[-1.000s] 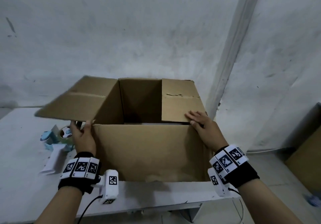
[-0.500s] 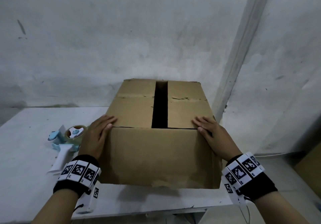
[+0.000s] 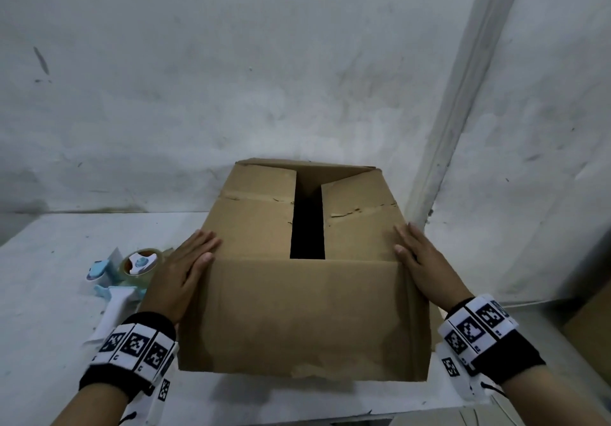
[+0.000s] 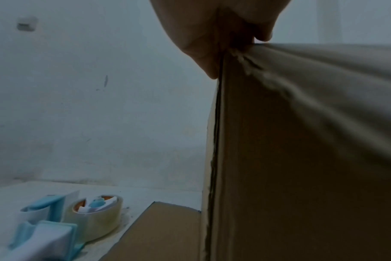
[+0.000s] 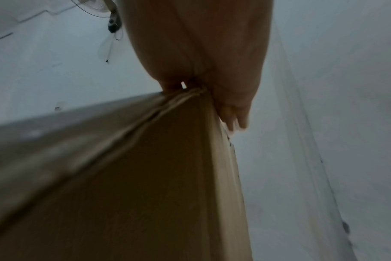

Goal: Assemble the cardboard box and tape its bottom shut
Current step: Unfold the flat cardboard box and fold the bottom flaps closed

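Just now brought the left flap (image 3: 254, 214) down beside the right flap (image 3: 360, 223) on top of the box (image 3: 297, 310), then slid both palms outward to the near top corners. Rests the left hand (image 3: 180, 276) flat over the near left corner, fingers straight, clasping nothing. Lays the right hand (image 3: 426, 267) the same way on the near right corner, straight-fingered, pressing only. Leaves a dark gap (image 3: 307, 227) between the two flaps, with their far ends tilted up a little. Stands the box near the front edge of the bench (image 3: 43, 293), toward its right corner. Means, probably, folding done and taping next, though nothing sealed yet and the flaps likely to spring without a palm on them. Calls for freeing one hand to fetch the tape gun (image 3: 115, 296), lying just left of the box beside the left hand. Shows only from the head the gap and both hands at once. Shows only from the left wrist a lower flap (image 4: 159, 229) lying flat on the bench at the foot of the left wall, close to the roll (image 4: 96, 217), plus a thumb over the top edge. Shows only from the right wrist a fan (image 5: 111, 21) high on the wall and fingertips down over the right wall; hides the gun entirely
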Motion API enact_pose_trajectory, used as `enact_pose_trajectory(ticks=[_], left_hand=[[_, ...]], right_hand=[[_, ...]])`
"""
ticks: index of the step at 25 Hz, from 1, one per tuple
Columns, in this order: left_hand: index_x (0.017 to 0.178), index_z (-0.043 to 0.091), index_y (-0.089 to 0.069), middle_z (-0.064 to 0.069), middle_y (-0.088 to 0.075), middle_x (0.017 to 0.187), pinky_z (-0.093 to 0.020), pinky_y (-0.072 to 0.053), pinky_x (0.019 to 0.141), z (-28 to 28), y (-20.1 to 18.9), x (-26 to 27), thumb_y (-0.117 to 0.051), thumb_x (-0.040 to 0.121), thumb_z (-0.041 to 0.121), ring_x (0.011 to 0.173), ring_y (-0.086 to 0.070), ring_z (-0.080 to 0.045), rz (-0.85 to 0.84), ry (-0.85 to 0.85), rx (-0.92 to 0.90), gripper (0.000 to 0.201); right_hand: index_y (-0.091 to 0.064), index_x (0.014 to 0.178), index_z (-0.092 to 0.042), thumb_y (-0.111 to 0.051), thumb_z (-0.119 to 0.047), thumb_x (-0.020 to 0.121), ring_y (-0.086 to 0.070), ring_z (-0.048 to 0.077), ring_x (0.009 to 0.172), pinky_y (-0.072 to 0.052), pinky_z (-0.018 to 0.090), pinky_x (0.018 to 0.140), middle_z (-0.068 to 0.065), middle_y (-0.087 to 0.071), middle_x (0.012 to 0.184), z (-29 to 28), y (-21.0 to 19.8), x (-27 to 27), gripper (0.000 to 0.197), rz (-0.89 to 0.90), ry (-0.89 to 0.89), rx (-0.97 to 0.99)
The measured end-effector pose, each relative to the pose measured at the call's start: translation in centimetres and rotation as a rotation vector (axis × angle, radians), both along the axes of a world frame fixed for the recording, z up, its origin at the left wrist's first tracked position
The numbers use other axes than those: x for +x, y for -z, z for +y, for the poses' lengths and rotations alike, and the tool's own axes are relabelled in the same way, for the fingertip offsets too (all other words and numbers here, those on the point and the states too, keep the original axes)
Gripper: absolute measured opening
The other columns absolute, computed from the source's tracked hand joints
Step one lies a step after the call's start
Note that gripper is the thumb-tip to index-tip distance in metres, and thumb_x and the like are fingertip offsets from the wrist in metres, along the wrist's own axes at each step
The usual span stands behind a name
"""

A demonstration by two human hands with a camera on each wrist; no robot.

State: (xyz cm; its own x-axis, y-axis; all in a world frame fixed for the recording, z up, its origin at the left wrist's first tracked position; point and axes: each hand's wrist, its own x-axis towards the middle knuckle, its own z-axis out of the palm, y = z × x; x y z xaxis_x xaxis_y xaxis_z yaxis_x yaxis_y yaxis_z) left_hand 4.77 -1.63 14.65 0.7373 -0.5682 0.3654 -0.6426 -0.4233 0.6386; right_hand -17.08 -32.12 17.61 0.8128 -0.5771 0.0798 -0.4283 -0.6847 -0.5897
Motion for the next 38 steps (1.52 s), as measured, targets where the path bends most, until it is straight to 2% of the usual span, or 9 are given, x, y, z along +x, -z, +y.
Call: enact_pose_trajectory(ticks=[4, 7, 11, 16, 20, 25, 32, 36, 38], left_hand=[[0.131, 0.034, -0.037, 0.015, -0.027, 0.144, -0.032, -0.011, 0.115, 0.2, -2.1, 0.7, -0.037, 0.096, 0.025, 0.135, -0.020, -0.003, 0.132, 0.038, 0.091, 0.036], [0.143, 0.029, -0.022, 0.010, -0.012, 0.155, -0.031, -0.009, 0.116, -0.9, -4.5, 2.9, -0.035, 0.096, 0.032, 0.142, -0.015, -0.012, 0.255, 0.100, 0.381, 0.049], [0.145, 0.026, -0.018, 0.005, -0.013, 0.156, -0.031, -0.009, 0.117, -2.6, -6.7, 5.2, -0.036, 0.096, 0.036, 0.143, -0.017, -0.017, 0.355, 0.048, 0.517, 0.054], [0.147, 0.026, -0.011, 0.003, -0.013, 0.156, -0.031, -0.011, 0.117, -4.8, -6.9, 6.0, -0.035, 0.095, 0.039, 0.143, -0.017, -0.018, 0.440, 0.035, 0.515, 0.059], [0.147, 0.027, -0.009, 0.004, -0.011, 0.156, -0.031, -0.012, 0.117, -6.1, -7.4, 6.8, -0.035, 0.094, 0.041, 0.143, -0.017, -0.017, 0.446, 0.026, 0.555, 0.060], [0.143, 0.029, -0.028, 0.004, -0.025, 0.153, -0.034, -0.018, 0.116, -6.5, -9.2, 10.2, -0.040, 0.092, 0.042, 0.141, -0.025, -0.017, 0.380, -0.031, 0.632, 0.053], [0.144, 0.023, -0.027, -0.003, -0.026, 0.153, -0.030, -0.019, 0.113, -13.2, -10.5, 14.7, -0.033, 0.096, 0.038, 0.140, -0.026, -0.021, 0.243, -0.035, 0.735, 0.050], [0.144, 0.022, -0.027, -0.004, -0.026, 0.153, -0.032, -0.018, 0.113, -15.2, -10.1, 17.2, -0.033, 0.096, 0.038, 0.141, -0.026, -0.022, 0.301, -0.062, 0.739, 0.051], [0.145, 0.016, -0.022, -0.007, -0.023, 0.154, -0.032, -0.017, 0.114, -16.1, -9.7, 17.9, -0.034, 0.096, 0.036, 0.141, -0.024, -0.022, 0.360, -0.093, 0.740, 0.054]], right_hand=[[0.004, 0.149, -0.022, -0.029, -0.042, 0.097, -0.015, 0.021, 0.144, -0.014, 0.036, 0.117, 0.003, -0.005, 0.159, -1.2, -1.3, -0.3, 0.064, 0.202, -0.087, 0.175], [0.011, 0.147, -0.019, -0.031, -0.042, 0.097, -0.019, 0.022, 0.143, -0.017, 0.031, 0.115, 0.006, -0.004, 0.158, -2.9, -3.5, 0.0, 0.070, 0.445, -0.158, 0.112], [0.004, 0.149, -0.017, -0.033, -0.040, 0.097, -0.016, 0.021, 0.144, -0.014, 0.031, 0.116, 0.006, -0.004, 0.159, -4.9, -4.3, 1.8, 0.067, 0.505, -0.195, 0.015], [-0.019, 0.145, -0.037, -0.035, -0.038, 0.098, -0.002, 0.024, 0.145, -0.013, 0.052, 0.116, -0.001, 0.002, 0.158, -5.9, -4.5, 6.7, 0.050, 0.579, -0.372, -0.475], [-0.025, 0.142, -0.038, -0.043, -0.030, 0.096, -0.022, 0.032, 0.141, -0.026, 0.049, 0.113, 0.007, -0.010, 0.157, -7.5, -5.1, 10.5, 0.051, 0.574, -0.407, -0.349], [-0.026, 0.140, -0.044, -0.040, -0.028, 0.096, -0.026, 0.030, 0.137, -0.030, 0.052, 0.109, 0.005, -0.023, 0.153, -11.5, -5.4, 13.6, 0.049, 0.743, -0.495, -0.512], [-0.031, 0.139, -0.043, -0.041, -0.027, 0.094, -0.035, 0.029, 0.129, -0.033, 0.046, 0.106, 0.005, -0.036, 0.142, -12.9, -5.5, 20.5, 0.049, 0.662, -0.555, -0.607], [-0.037, 0.137, -0.037, -0.047, -0.025, 0.094, -0.035, 0.031, 0.122, -0.035, 0.043, 0.097, 0.011, -0.037, 0.133, -15.5, -6.5, 22.8, 0.046, 0.597, -0.464, -0.565], [-0.038, 0.137, -0.039, -0.047, -0.019, 0.093, -0.040, 0.028, 0.119, -0.036, 0.038, 0.094, 0.011, -0.042, 0.130, -16.0, -6.6, 23.6, 0.049, 0.582, -0.539, -0.567]])
